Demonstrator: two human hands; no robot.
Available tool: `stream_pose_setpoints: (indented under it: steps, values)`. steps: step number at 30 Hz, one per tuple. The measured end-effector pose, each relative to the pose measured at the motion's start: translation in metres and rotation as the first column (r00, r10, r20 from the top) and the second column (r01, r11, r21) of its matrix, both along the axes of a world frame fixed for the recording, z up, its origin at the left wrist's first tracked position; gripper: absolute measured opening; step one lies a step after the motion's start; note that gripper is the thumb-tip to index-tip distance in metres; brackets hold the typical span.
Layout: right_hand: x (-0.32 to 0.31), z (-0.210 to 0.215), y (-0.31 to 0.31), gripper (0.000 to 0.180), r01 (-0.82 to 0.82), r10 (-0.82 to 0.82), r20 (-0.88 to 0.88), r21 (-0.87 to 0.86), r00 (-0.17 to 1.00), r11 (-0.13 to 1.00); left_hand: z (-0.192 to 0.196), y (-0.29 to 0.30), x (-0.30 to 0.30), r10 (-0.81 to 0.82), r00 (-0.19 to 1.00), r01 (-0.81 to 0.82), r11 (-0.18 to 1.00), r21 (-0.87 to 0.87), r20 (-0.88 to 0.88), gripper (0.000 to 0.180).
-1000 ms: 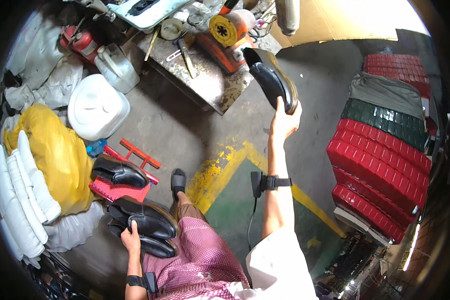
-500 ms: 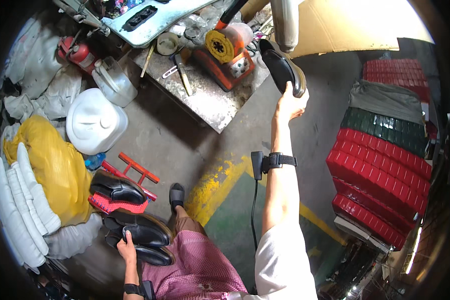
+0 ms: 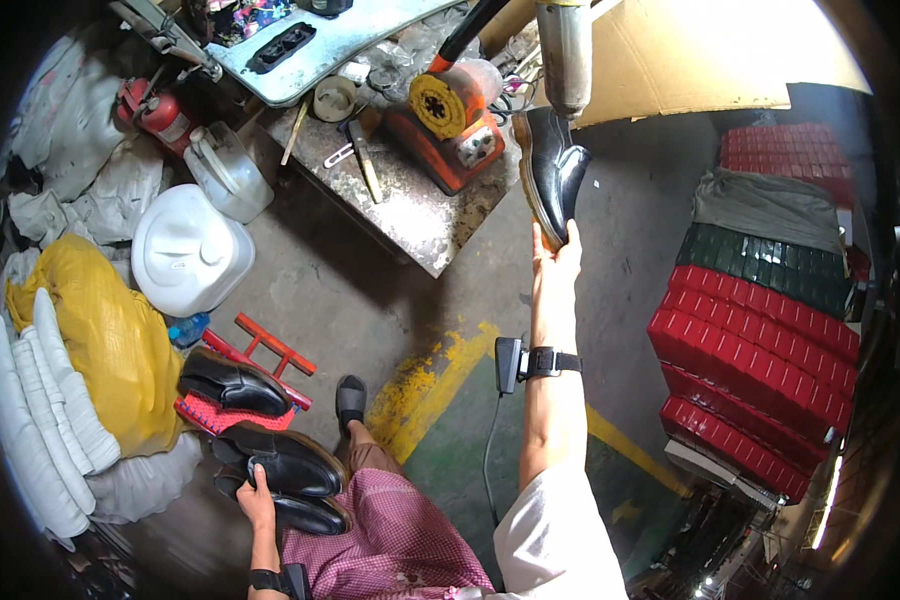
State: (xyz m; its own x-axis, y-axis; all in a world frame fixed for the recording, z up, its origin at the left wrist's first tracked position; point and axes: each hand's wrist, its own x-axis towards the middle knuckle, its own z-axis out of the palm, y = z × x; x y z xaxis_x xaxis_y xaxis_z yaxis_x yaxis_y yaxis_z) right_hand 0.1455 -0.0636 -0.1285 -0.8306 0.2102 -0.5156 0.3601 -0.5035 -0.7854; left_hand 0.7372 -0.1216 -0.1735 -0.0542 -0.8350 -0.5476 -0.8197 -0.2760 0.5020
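My right hand (image 3: 556,258), arm stretched out, grips a black leather shoe (image 3: 552,178) by its end. The shoe is tilted with its side and brown sole edge showing, right under the metal nozzle (image 3: 567,62) of a tool; a small gap or light touch between them I cannot tell. On the left, my left hand (image 3: 257,497) closes on a pair of black shoes (image 3: 295,462) resting by my lap, thumb on top and fingers hidden beneath. Another black shoe (image 3: 232,383) lies on a red stool (image 3: 288,357) beyond them.
A metal-topped table (image 3: 410,232) carries an orange machine (image 3: 450,140) with a yellow round part, and a brush-like tool (image 3: 366,162). Red boxes (image 3: 755,330) are stacked at right. White jug (image 3: 190,250), yellow sack (image 3: 105,340) and fire extinguisher (image 3: 162,115) stand at left. Cardboard (image 3: 690,60) hangs behind the nozzle.
My right hand has drawn slightly back and rolled the shoe over, so its side now shows instead of its opening. My left hand and its shoes have barely moved.
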Motion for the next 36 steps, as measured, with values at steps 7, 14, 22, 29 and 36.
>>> stream_pose_setpoints:
  steps: [7, 14, 22, 29, 36]
  values:
    - [-0.014, -0.006, -0.014, 0.024, -0.027, 0.026, -0.008, -0.292, 1.0, 0.956, -0.011, 0.005, 0.017, 0.012, 0.999, -0.01, 0.999, -0.053, 0.046, 0.049]
    - [-0.034, 0.008, -0.039, 0.025, -0.048, 0.032, -0.047, -0.404, 0.998, 0.914, -0.006, 0.005, 0.012, 0.036, 0.999, -0.035, 0.998, -0.057, 0.025, 0.049]
    - [-0.024, -0.004, -0.024, 0.024, -0.116, 0.107, -0.046, -0.434, 0.993, 0.893, -0.008, 0.007, 0.008, 0.039, 0.999, -0.038, 0.998, -0.041, 0.023, 0.049]
    - [0.074, -0.045, 0.066, 0.035, -0.362, 0.394, 0.028, -0.337, 0.919, 0.869, -0.008, 0.009, 0.015, 0.008, 1.0, -0.008, 0.999, -0.045, 0.001, 0.049]
    - [0.192, -0.052, 0.084, 0.055, -0.735, 0.745, -0.067, -0.244, 0.664, 0.633, -0.002, 0.005, 0.037, -0.06, 0.996, 0.068, 0.99, -0.122, 0.071, 0.052]
